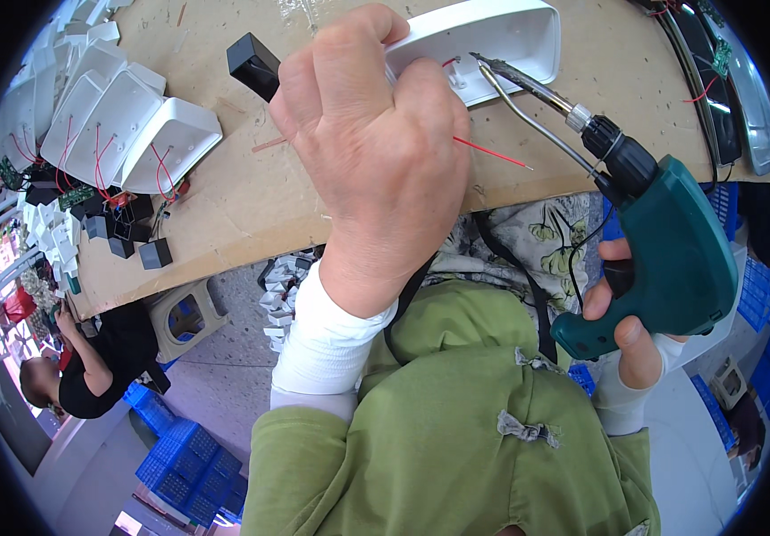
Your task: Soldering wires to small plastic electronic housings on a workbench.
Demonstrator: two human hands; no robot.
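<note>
My left hand [376, 134] is closed on the left end of a white plastic housing [514, 31], its fingers curled over the near wall and into the hollow. A red wire [492, 154] with a bare end sticks out from beneath that hand. Beside its knuckles a black block [252, 67] shows; whether the hand touches it is unclear. My right hand [637, 353] grips a dark green soldering gun [675, 246] by its handle. The gun's tip and its thin curved metal feed tube point into the housing, close to a short red wire end [450, 62].
Several white housings [175, 143] with red wires are stacked at the table's left, near black blocks [156, 254] and green circuit boards. Long black and clear parts [747, 98] lie at the right edge. Blue crates [193, 473] and a stool [184, 317] stand below; another person [99, 362] sits left.
</note>
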